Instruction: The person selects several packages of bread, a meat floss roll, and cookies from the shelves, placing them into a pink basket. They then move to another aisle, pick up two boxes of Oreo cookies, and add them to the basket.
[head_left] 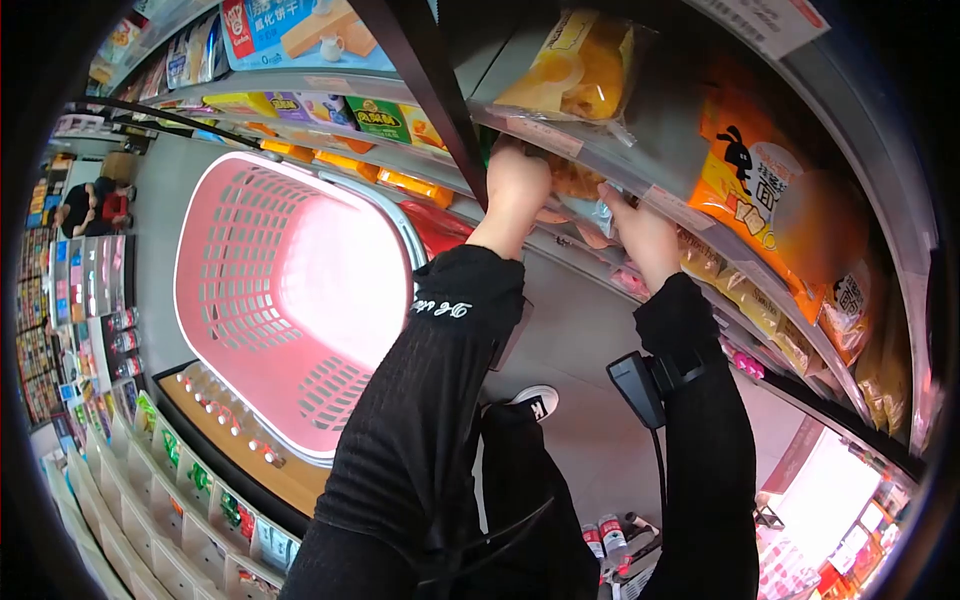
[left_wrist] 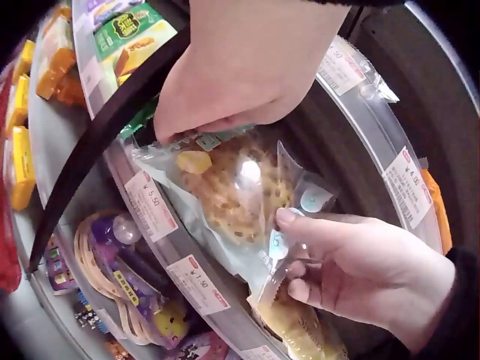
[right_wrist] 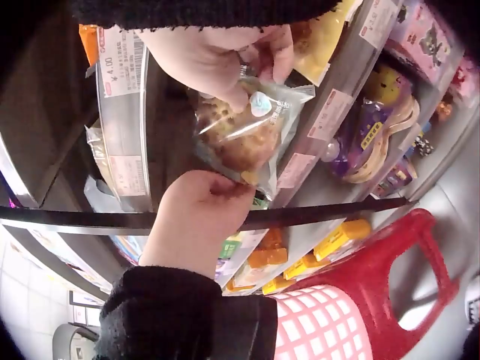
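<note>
A clear bag of round golden-brown bread [left_wrist: 241, 187] lies at a lower shelf's edge, held between both hands. The left hand [head_left: 518, 190] grips one end of the bag, its fingertips mostly hidden; it also shows in the left wrist view [left_wrist: 232, 67]. At the other end, the right hand [left_wrist: 360, 262] pinches the bag's corner between thumb and fingers, beside a small round pale-blue sticker [left_wrist: 278, 244]. In the right wrist view the bread bag [right_wrist: 244, 135] spans the gap between the right hand [right_wrist: 217, 60] and left hand [right_wrist: 199, 217].
A pink basket [head_left: 300, 400] with a pale rim stands at the left. On the upper shelf are a yellow bread bag [head_left: 575, 75] and orange bags [head_left: 745, 190]. A dark shelf post [head_left: 425, 85] rises beside the left hand. Price tags [left_wrist: 196, 285] line the shelf edge.
</note>
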